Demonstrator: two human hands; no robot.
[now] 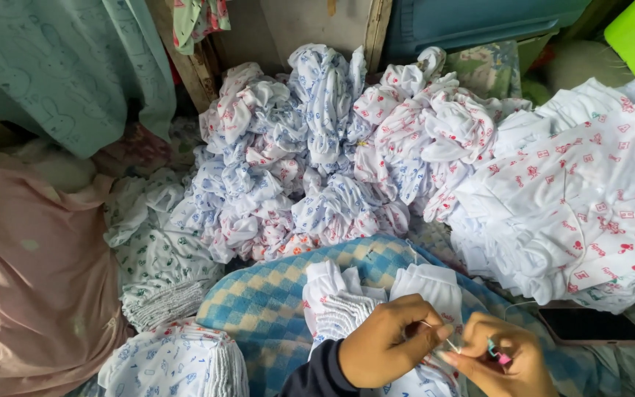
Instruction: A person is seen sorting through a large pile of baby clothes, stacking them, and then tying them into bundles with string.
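Position: both hands work at the near edge, over a blue-and-yellow checked cushion (273, 298). The left hand (387, 345) is closed in a pinch on a fold of the white garment (376, 298) that lies on the cushion. The right hand (501, 360) is closed too, its fingertips meeting the left at the cloth and holding a small tool with pink and teal parts (497, 355); its kind cannot be told. A fine thread or needle may run between the fingertips, but it is too small to confirm.

Hazards:
- Fingertips touch at the work point. A slip of the tool could prick or nick the left fingers.
- The garment is bunched. A loose pinch could let the fold shift and put the work off its line.
- The phone (589, 326) lies just right of the right hand; an elbow swing could knock it.
- The pile (317, 147) on the far side leans toward the cushion and could slide onto the work.
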